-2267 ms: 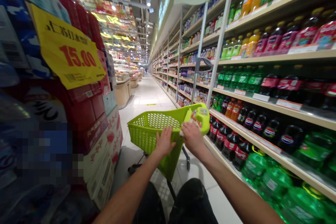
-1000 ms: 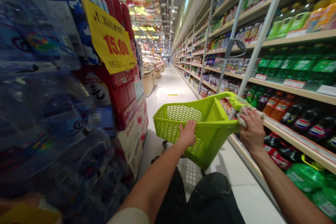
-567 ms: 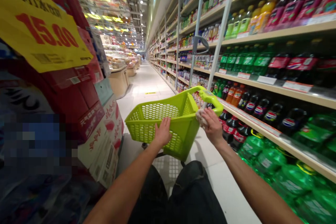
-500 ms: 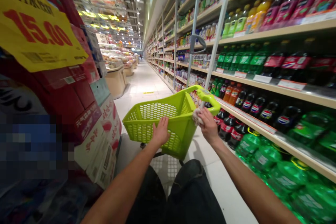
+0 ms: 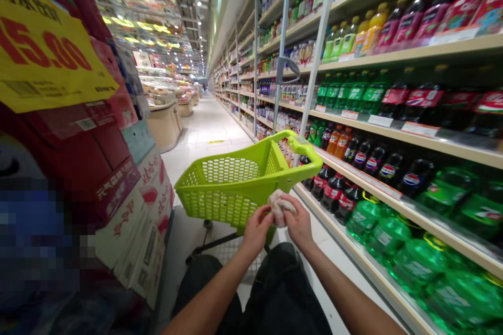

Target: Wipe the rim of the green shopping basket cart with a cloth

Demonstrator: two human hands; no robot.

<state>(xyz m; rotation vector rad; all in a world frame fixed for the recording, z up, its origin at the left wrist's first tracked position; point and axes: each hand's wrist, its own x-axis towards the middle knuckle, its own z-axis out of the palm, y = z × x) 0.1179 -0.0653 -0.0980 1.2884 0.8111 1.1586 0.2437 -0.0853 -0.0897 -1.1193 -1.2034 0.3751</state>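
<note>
A crumpled, pale cloth (image 5: pixel 280 208) is bunched between my two hands, just in front of the shopping cart. My left hand (image 5: pixel 257 227) pinches its left side with closed fingers. From the right, my right hand (image 5: pixel 299 221) grips the same cloth, fingers curled round it. The lime-green shopping cart (image 5: pixel 220 200) stands before my knees, its basket walls perforated and its handle (image 5: pixel 312 159) toward the right. Neither hand appears to rest on the cart. Part of the basket's near corner is hidden behind the cloth and hands.
Shelves (image 5: pixel 393 125) of bottled drinks run along the right side, with large green bottles (image 5: pixel 408 259) at the bottom. Stacked cartons (image 5: pixel 133 220) rise close on the left under a yellow price sign (image 5: pixel 51 47). A tiled aisle (image 5: pixel 196 131) stretches ahead between them.
My left hand has left the cart's side and now grips the cloth. My right hand has brought the cloth down and left from near the handle. The view has shifted slightly.
</note>
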